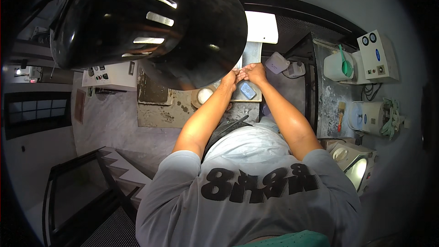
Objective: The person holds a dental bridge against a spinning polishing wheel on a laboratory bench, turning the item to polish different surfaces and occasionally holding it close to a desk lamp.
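Note:
My left hand (233, 78) and my right hand (254, 72) meet over a pale metal tray (256, 55), just beside the edge of a large black lamp shade (208, 32). The fingers of both hands are bent and pinched together at the tips. What they hold is too small to make out. Right below my hands, a blue block (248, 90) lies on the tray's near end, not touched by either hand. To the left of my left wrist stands a round bowl (197, 99) with white content.
The lamp shade hangs low over the left of the bench. White jugs (277, 63) stand to the right. A side counter (325, 105) carries a white tub (336, 67) with a green scoop (346, 66), a brush (341, 114) and a gauge box (378, 57). A control box (109, 77) sits at left.

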`<state>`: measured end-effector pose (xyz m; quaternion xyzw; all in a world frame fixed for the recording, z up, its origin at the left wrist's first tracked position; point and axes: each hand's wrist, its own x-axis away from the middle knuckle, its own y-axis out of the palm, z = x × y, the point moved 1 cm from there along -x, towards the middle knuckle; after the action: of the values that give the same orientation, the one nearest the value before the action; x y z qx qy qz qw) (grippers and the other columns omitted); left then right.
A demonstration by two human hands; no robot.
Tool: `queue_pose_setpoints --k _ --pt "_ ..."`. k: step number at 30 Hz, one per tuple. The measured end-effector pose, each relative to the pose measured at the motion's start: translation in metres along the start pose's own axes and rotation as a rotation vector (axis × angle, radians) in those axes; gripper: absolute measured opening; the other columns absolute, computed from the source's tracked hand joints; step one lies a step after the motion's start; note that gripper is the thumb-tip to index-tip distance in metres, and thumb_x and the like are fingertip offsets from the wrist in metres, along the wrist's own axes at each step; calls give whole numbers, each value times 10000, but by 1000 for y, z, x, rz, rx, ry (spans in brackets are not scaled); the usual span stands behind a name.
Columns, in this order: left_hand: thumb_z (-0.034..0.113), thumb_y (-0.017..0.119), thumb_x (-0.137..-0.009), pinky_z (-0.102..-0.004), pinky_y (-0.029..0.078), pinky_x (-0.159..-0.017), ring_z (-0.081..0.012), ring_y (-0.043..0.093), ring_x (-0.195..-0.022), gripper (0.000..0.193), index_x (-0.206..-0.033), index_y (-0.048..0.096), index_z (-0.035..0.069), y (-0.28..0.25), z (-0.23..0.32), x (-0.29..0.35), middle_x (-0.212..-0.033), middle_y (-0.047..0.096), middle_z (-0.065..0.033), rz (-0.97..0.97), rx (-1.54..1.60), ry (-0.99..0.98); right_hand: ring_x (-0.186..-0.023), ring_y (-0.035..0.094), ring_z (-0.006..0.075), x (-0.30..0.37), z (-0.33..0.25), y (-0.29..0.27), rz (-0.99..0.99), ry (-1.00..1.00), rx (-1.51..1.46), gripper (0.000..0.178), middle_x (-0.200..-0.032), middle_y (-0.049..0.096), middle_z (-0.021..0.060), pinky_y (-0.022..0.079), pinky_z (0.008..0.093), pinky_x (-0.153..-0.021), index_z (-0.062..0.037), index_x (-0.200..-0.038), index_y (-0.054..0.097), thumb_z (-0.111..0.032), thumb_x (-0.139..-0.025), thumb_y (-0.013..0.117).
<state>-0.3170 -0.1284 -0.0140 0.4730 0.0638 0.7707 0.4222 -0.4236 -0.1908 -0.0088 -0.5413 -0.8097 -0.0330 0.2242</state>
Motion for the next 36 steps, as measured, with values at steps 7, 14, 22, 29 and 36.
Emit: queue_pose_setpoints --k 7,14,22,29,36 --pt "-19 397 -876 -315 546 -716 -254 624 -757 155 -956 498 -106 -4 -3 0 -891 600 -200 -49 56 18 -601 632 149 3 0 -1 -32 -27 -52 103 -739 656 123 528 252 -510 66 -831 635 -29 -793 626" --pt "-23 406 -878 -321 539 -743 -255 619 -795 142 -939 507 -102 -7 -6 0 -891 599 -192 -107 64 73 -606 630 142 7 -2 -2 -44 -59 -41 110 -749 657 117 525 246 -515 65 -846 635 -34 -802 616" --pt "-9 415 -886 -323 536 -754 -251 615 -817 143 -913 527 -93 -8 -9 -2 -905 600 -180 -114 90 93 -602 629 137 5 -2 -3 -55 -72 -58 107 -744 657 114 525 245 -517 63 -851 637 -24 -795 610" --pt "-17 409 -880 -326 537 -754 -255 614 -809 140 -942 508 -94 -6 -8 -2 -892 595 -184 -52 134 21 -596 633 145 1 -2 -1 -12 -40 16 110 -727 659 123 528 253 -515 68 -835 638 -27 -784 617" --pt "-23 401 -876 -325 541 -742 -256 614 -795 149 -964 491 -102 -4 -7 -4 -909 587 -198 -54 98 23 -593 637 160 -3 -1 -1 -6 -10 66 107 -730 660 127 530 266 -516 62 -829 641 -31 -777 630"
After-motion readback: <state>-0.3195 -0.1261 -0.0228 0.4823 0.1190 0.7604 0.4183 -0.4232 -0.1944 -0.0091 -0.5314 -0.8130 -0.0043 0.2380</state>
